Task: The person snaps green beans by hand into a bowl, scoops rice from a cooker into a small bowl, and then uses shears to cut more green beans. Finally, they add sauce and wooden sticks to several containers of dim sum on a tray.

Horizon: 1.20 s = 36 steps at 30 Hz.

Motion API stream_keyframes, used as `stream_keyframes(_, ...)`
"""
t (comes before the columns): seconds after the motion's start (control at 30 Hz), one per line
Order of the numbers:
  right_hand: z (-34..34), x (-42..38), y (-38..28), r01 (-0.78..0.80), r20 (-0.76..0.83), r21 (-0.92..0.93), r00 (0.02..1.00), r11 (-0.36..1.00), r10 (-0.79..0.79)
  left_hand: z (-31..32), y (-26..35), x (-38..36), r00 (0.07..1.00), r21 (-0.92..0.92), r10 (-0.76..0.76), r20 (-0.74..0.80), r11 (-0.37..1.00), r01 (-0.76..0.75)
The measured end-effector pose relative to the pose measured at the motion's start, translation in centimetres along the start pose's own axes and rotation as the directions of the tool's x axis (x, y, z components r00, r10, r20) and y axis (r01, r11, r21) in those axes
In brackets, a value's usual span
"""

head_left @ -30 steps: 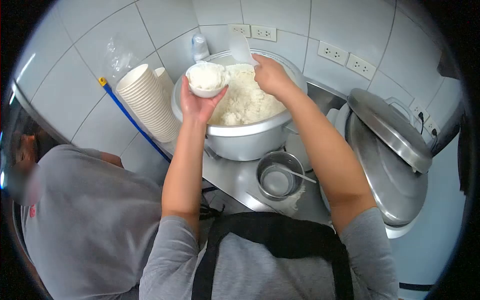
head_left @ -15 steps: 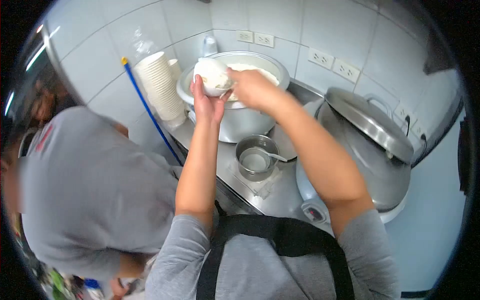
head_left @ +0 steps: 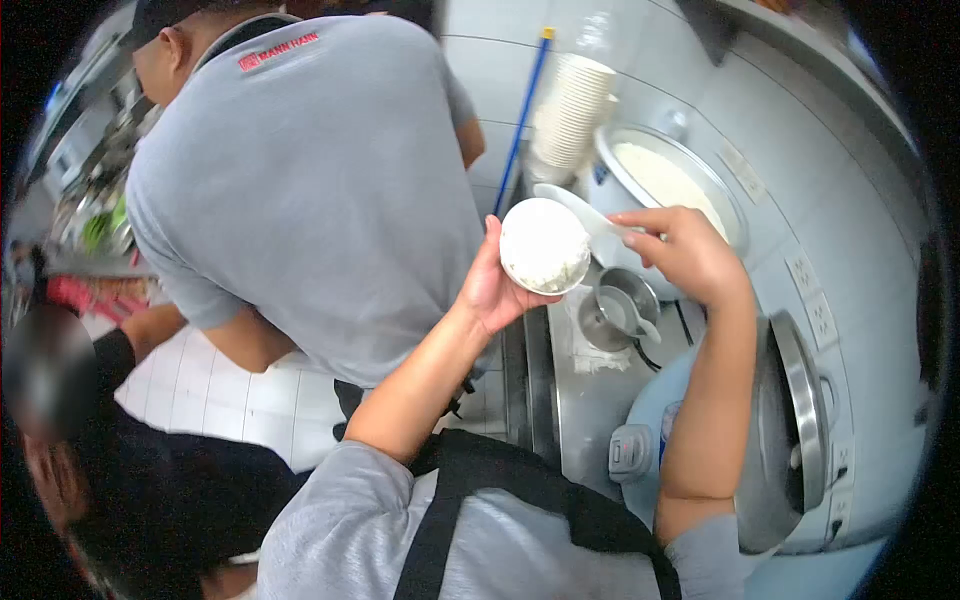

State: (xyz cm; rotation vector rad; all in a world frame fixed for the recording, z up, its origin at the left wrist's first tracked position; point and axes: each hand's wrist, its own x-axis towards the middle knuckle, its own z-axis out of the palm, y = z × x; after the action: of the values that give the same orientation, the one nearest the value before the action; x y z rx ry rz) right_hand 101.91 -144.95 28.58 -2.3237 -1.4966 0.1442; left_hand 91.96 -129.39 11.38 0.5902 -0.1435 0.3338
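Closed around the underside and side of a white bowl [head_left: 520, 285], the left hand [head_left: 493, 288], with white rice [head_left: 545, 238] heaped inside and facing the camera. Closed too, at two to three o'clock from the bowl: the right hand [head_left: 695, 262], with the handle of a white paddle [head_left: 572, 203] pinched between thumb and fingers. Paddle blade beside the upper rim, at one o'clock (contact or a narrow gap, impossible to tell).

Just changed: bowl and paddle swung away from over the wide pot [head_left: 737, 205], now at two o'clock with more rice inside. Judged from this, a bowl already well filled, with scooping at least paused.

Farther outward, at four o'clock: a metal pan [head_left: 594, 328] on the steel table [head_left: 590, 440], with a ladle [head_left: 640, 322] resting inside. Beyond, also at four: a large metal lid [head_left: 810, 420]. At twelve: stacked cups [head_left: 572, 115] and, just left of them, a blue pole [head_left: 521, 130]. At ten: a person in grey [head_left: 310, 180], turned away. At eight: another person in black [head_left: 180, 490], partly cut off by the lens edge.
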Motion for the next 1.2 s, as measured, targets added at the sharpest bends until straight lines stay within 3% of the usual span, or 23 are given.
stream_keyframes(0.03, 0.5, -0.4, -1.3, 0.101, -0.022, -0.005, 0.995, 0.995, -0.102, -0.4, 0.2, -1.6, 0.998, -0.005, 0.013, -0.06, 1.0, -0.013)
stream_keyframes(0.13, 1.3, -1.4, -6.2, 0.178, 0.05, -0.138, 0.984, 0.974, -0.173, -0.6, 0.9, -5.7, 0.976, 0.023, 0.067, -0.207, 0.998, -0.063)
stream_keyframes(0.27, 2.9, -1.7, -10.2, 0.35, 0.038, -0.277, 0.934, 0.895, -0.354, -1.0, 2.0, -8.9, 0.981, 0.002, 0.133, -0.143, 0.991, -0.134)
stream_keyframes(0.4, 4.3, -2.5, -8.8, 0.369, 0.022, -0.365, 0.921, 0.855, -0.388, -0.1, 1.7, -7.5, 0.957, 0.033, 0.208, -0.203, 0.978, -0.206)
stream_keyframes(0.5, 5.2, -2.5, -10.5, 0.425, 0.001, -0.265, 0.898, 0.866, -0.441, -0.8, 2.9, -11.6, 0.93, 0.036, 0.252, -0.269, 0.967, -0.252)
stream_keyframes(0.57, 4.5, -3.3, -11.7, 0.47, -0.021, -0.295, 0.867, 0.832, -0.497, -0.3, 3.5, -13.0, 0.899, 0.058, 0.276, -0.341, 0.96, -0.273)
stream_keyframes(0.67, 7.2, -3.1, -10.1, 0.604, -0.013, -0.238, 0.781, 0.76, -0.624, -0.8, 4.1, -14.0, 0.906, 0.054, 0.284, -0.314, 0.958, -0.281)
stream_keyframes(0.8, 10.0, -1.9, -7.6, 0.641, -0.017, -0.25, 0.746, 0.726, -0.665, -0.9, 4.0, -14.8, 0.912, -0.057, 0.267, -0.31, 0.953, -0.298)
stream_keyframes(1.0, 12.6, -0.7, -5.8, 0.684, 0.107, -0.245, 0.723, 0.687, -0.683, -3.9, 3.0, -15.1, 0.927, -0.135, 0.207, -0.312, 0.956, -0.259)
stream_keyframes(1.1, 12.6, 1.8, -5.5, 0.705, 0.074, -0.127, 0.709, 0.698, -0.702, -6.3, 2.9, -14.6, 0.929, -0.151, 0.203, -0.309, 0.954, -0.258)
stream_keyframes(1.2, 12.3, 4.9, -4.8, 0.472, -0.065, 0.266, 0.879, 0.84, -0.473, -8.7, 4.2, -12.3, 0.932, -0.188, 0.22, -0.286, 0.941, -0.28)
